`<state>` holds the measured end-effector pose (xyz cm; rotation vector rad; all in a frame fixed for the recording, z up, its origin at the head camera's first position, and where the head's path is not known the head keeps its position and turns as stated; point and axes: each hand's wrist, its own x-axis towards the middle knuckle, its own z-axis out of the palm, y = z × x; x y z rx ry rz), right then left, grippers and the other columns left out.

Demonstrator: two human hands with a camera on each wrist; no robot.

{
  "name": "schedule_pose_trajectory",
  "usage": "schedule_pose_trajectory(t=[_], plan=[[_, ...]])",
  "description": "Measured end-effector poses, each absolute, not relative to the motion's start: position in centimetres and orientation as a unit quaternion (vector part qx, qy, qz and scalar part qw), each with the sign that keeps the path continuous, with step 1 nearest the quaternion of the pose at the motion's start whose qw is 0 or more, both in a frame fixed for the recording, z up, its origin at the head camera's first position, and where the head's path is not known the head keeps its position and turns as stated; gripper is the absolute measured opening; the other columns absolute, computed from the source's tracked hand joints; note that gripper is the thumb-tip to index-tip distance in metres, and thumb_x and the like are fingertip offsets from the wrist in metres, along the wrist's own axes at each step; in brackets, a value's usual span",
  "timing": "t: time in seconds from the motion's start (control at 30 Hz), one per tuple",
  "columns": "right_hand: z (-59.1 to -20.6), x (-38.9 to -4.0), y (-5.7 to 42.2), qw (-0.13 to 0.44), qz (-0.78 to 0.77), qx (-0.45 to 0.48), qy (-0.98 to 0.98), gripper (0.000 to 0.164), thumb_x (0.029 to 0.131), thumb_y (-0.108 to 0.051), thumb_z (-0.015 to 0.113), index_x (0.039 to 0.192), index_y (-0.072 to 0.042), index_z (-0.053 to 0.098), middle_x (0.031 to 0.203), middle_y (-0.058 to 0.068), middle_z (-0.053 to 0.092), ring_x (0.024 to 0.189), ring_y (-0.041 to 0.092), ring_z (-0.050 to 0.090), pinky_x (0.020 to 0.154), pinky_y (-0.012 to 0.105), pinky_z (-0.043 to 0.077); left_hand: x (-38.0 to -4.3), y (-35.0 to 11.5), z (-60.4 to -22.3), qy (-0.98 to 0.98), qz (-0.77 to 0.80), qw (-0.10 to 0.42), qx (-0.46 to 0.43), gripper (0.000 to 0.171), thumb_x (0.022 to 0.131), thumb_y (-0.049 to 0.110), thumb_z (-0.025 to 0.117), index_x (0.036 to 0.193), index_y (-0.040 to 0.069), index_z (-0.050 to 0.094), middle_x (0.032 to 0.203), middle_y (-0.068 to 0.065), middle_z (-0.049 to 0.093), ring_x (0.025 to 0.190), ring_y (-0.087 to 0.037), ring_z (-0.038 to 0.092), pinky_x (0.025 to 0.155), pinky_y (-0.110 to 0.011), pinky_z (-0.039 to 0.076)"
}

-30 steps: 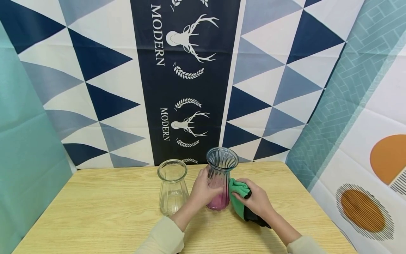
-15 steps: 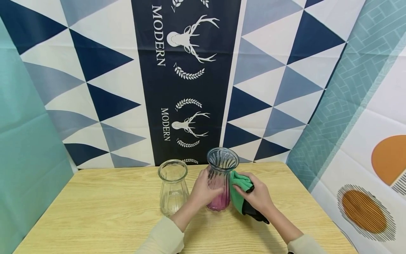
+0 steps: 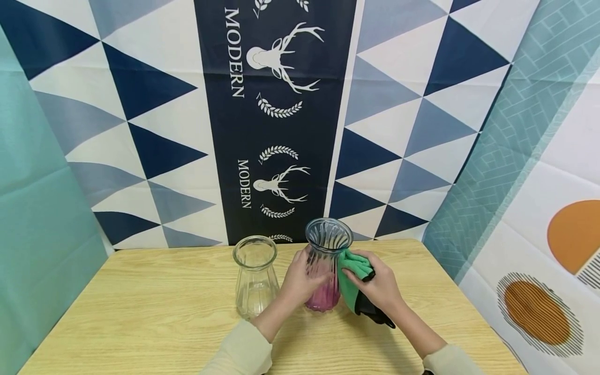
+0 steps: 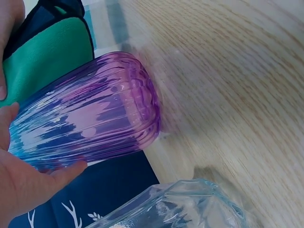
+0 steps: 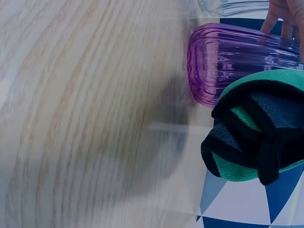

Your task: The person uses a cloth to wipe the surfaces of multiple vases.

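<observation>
A ribbed glass vase [image 3: 323,298], blue-grey at its flared rim and pink at its base, stands upright on the table. My left hand [image 3: 299,280] grips its left side, the thumb across the front. On the other side my right hand [image 3: 383,287] pinches a bunched green cloth [image 3: 348,287] with a black edge, pressed to the vase just below the neck. In the left wrist view the cloth [image 4: 52,59] lies along the vase [image 4: 99,109]. The cloth's hanging black-edged end [image 5: 242,152] shows in the right wrist view. Part of the vase is hidden behind my left fingers.
A clear faceted glass vase [image 3: 255,294] stands close by on the left, near my left forearm. The light wooden table [image 3: 154,307] ends at a patterned backdrop [image 3: 281,130] right behind both vases. More hanging sheets border the left and right sides.
My right hand and the cloth have risen along the vase's right side, then shifted slightly left against it. The left hand and both vases have stayed in place.
</observation>
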<state>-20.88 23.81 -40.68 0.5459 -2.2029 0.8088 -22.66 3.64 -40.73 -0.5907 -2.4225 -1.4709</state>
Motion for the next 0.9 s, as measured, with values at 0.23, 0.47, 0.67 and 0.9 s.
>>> schedule_pose_trajectory(t=[0.23, 0.47, 0.67, 0.9], plan=[[-41.8, -20.9, 24.0, 0.346, 0.297, 0.216, -0.863, 0.049, 0.065, -0.008, 0.083, 0.109, -0.009, 0.062, 0.101, 0.009, 0.069, 0.084, 0.022, 0.066, 0.069, 0.037, 0.056, -22.7, 3.7, -40.8, -0.828, -0.509, 0.122, -0.203, 0.073, 0.076, 0.028, 0.076, 0.138, 0.010, 0.042, 0.128, -0.014, 0.052, 0.117, -0.029, 0.053, 0.100, -0.047, 0.045], [-42.8, -20.7, 24.4, 0.329, 0.284, 0.211, -0.876, 0.048, 0.066, -0.008, 0.083, 0.109, -0.011, 0.062, 0.100, 0.006, 0.069, 0.083, 0.021, 0.066, 0.068, 0.035, 0.055, -22.7, 3.7, -40.7, -0.823, -0.515, 0.121, -0.207, 0.073, 0.077, 0.028, 0.075, 0.139, 0.009, 0.041, 0.128, -0.015, 0.052, 0.117, -0.030, 0.054, 0.100, -0.047, 0.045], [-43.5, -20.6, 24.6, 0.316, 0.278, 0.210, -0.882, 0.048, 0.068, -0.010, 0.082, 0.110, -0.013, 0.061, 0.100, 0.004, 0.069, 0.083, 0.020, 0.066, 0.068, 0.034, 0.055, -22.7, 3.7, -40.6, -0.826, -0.511, 0.118, -0.204, 0.075, 0.077, 0.029, 0.075, 0.139, 0.008, 0.040, 0.130, -0.015, 0.051, 0.118, -0.031, 0.053, 0.101, -0.048, 0.044], [-43.8, -20.7, 24.8, 0.315, 0.283, 0.219, -0.879, 0.047, 0.068, -0.015, 0.082, 0.111, -0.015, 0.060, 0.099, 0.004, 0.068, 0.083, 0.019, 0.066, 0.068, 0.031, 0.055, -22.7, 3.7, -40.5, -0.827, -0.510, 0.116, -0.204, 0.075, 0.077, 0.029, 0.075, 0.139, 0.008, 0.040, 0.130, -0.016, 0.051, 0.119, -0.031, 0.052, 0.101, -0.048, 0.043]])
